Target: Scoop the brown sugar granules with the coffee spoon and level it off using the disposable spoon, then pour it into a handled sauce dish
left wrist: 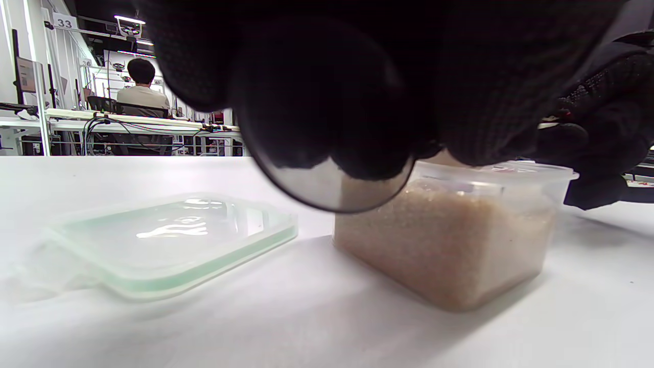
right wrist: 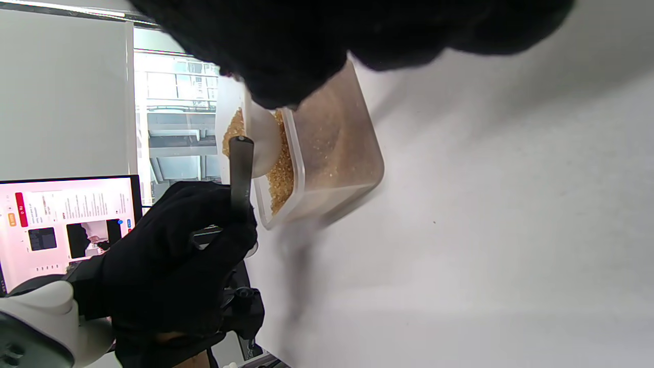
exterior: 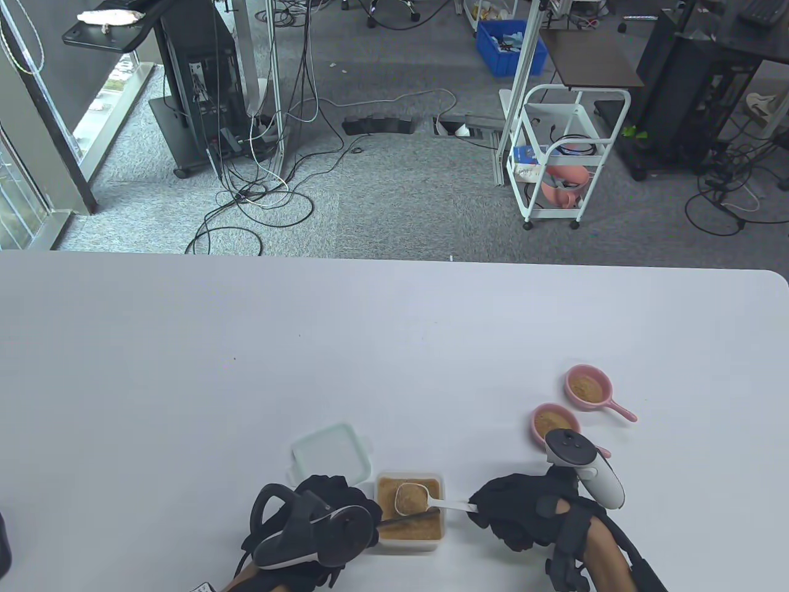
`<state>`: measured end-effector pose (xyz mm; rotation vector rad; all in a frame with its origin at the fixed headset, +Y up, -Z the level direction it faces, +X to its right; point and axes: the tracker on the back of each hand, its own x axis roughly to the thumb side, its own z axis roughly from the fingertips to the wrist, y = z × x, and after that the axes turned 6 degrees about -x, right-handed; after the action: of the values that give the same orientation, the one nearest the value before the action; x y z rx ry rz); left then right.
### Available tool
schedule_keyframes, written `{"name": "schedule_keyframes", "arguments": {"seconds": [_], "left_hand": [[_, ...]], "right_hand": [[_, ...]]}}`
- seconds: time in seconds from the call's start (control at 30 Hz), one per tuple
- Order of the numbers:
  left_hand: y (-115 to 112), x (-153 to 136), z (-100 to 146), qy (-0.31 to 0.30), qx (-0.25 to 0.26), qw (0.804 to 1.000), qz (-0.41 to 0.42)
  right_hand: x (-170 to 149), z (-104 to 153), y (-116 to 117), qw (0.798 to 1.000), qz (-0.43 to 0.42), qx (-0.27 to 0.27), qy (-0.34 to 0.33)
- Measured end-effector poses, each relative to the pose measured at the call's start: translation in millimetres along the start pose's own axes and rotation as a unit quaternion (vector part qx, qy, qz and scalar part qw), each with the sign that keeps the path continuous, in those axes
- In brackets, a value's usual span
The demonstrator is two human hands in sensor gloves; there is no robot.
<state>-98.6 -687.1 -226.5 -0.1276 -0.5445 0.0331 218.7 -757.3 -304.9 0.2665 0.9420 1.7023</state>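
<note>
A: Two spoons sit over the sugar tub point(exterior: 410, 515). Right hand point(exterior: 524, 512) pinches the white spoon point(exterior: 425, 501), its bowl heaped above the sugar point(exterior: 400, 530). Left hand point(exterior: 320, 521) grips the dark spoon point(exterior: 404, 522), handle lying across the tub.

B: Dishes?

A: Two pink dishes point(exterior: 555, 422) stand well apart to the right, both already holding sugar. Lid point(exterior: 333, 453) lies just beside the tub.

B: Risks?

A: Likely a hard scrape tips the white spoon and granules fall on the table point(exterior: 246, 370). A tilted carry to the dishes would also spill.
</note>
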Motion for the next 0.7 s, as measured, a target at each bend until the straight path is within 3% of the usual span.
{"name": "schedule_keyframes", "arguments": {"seconds": [0.7], "left_hand": [[1.8,-5.0,-0.8,0.017,-0.002,1.000,0.006]], "right_hand": [[-0.2,-0.6,1.5,1.000,0.001,0.009,0.000]]}}
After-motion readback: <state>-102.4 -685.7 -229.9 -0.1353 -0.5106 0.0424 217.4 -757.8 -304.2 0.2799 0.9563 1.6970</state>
